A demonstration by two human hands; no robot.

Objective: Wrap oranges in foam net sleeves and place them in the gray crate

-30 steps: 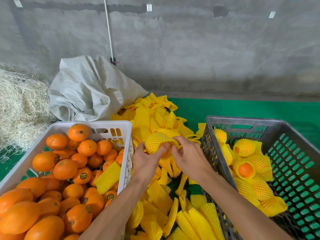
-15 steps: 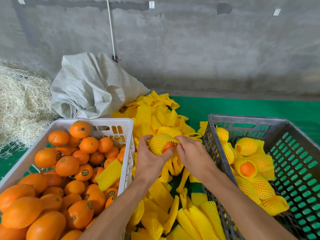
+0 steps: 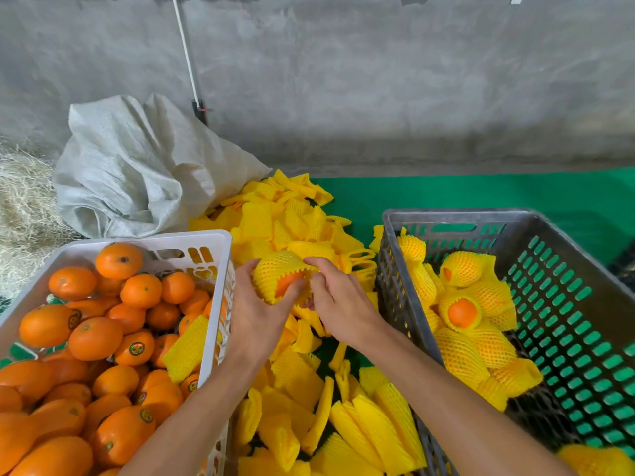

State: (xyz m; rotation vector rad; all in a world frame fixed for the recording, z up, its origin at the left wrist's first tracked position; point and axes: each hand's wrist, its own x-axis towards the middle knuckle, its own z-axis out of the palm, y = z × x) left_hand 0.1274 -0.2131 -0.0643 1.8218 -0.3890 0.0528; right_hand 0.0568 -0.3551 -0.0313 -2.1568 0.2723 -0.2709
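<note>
IN HAND: orange [image 3: 288, 281] part-sleeved, cupped in left hand [image 3: 256, 316], right hand [image 3: 338, 300] pinching foam net sleeve [image 3: 275, 271] | DONE: several wrapped, gray crate [image 3: 584, 304] right of hands | LEFT: many bare, white crate [image 3: 216, 240] left

No words or numbers can be read. Small round stickers [image 3: 137, 348] are seen on some oranges [image 3: 94, 338] in the white crate [image 3: 220, 242], but the print on them is too small and blurry to be made out.
</note>
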